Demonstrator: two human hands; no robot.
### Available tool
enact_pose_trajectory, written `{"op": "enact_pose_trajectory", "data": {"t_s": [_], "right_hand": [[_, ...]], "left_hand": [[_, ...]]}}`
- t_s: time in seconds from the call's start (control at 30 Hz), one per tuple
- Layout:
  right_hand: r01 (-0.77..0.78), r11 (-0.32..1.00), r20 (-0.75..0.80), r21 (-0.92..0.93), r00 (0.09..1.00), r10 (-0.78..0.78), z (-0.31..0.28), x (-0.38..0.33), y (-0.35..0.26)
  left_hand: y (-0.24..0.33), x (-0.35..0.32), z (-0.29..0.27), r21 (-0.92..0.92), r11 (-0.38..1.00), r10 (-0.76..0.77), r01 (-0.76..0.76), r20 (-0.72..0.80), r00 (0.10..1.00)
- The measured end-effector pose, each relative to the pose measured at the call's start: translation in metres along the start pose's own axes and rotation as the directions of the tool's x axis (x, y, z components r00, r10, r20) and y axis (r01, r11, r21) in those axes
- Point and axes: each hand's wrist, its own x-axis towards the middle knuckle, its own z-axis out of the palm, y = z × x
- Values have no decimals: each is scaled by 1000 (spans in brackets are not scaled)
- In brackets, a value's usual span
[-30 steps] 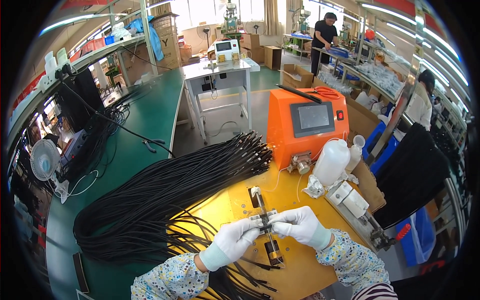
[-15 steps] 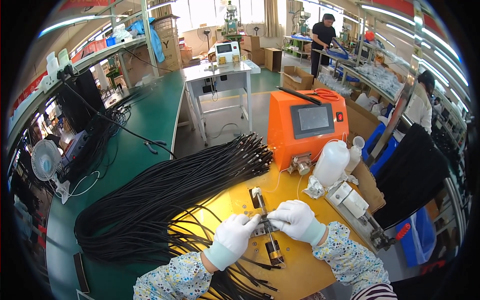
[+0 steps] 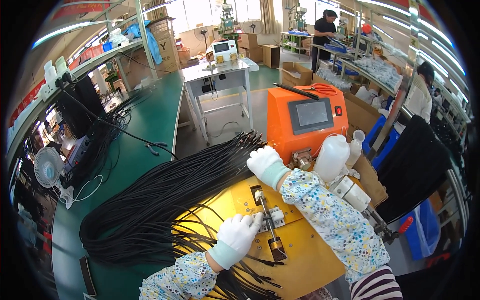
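Both of my hands wear white gloves. My left hand point(image 3: 236, 240) is closed at the left side of a small metal fixture point(image 3: 272, 220) with a rod across it. What its fingertips pinch there is too small to make out. My right hand point(image 3: 266, 164) reaches forward to the tip end of a thick bundle of black cables point(image 3: 165, 192). Its fingers are curled against the cable ends, and their grip is hidden. The fixture sits on a yellow work plate point(image 3: 305, 255). Several loose cables point(image 3: 250, 280) pass below my left hand.
An orange machine with a screen point(image 3: 307, 112) stands behind the plate. White bottles point(image 3: 332, 157) and a toggle clamp point(image 3: 352, 192) are at right. A green table point(image 3: 150, 120) holds pliers point(image 3: 156, 148) and a small fan point(image 3: 48, 166). Two other people point(image 3: 325, 37) are farther back.
My right hand has left the fixture and moved forward to the cable ends. My left hand stays beside the fixture.
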Motion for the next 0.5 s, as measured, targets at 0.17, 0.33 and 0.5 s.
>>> {"op": "enact_pose_trajectory", "data": {"t_s": [0.17, 0.33, 0.5], "right_hand": [[149, 989, 35, -22, 988, -148, -9, 4, 4], [81, 940, -469, 332, 879, 90, -55, -28, 4], [83, 966, -470, 245, 882, 44, -92, -100, 3]], "left_hand": [[-3, -1, 2, 8, 1000, 9, -9, -12, 1000], [-6, -8, 2, -15, 999, -29, 29, -14, 999], [-9, -4, -2, -13, 999, -50, 51, 20, 999]]}}
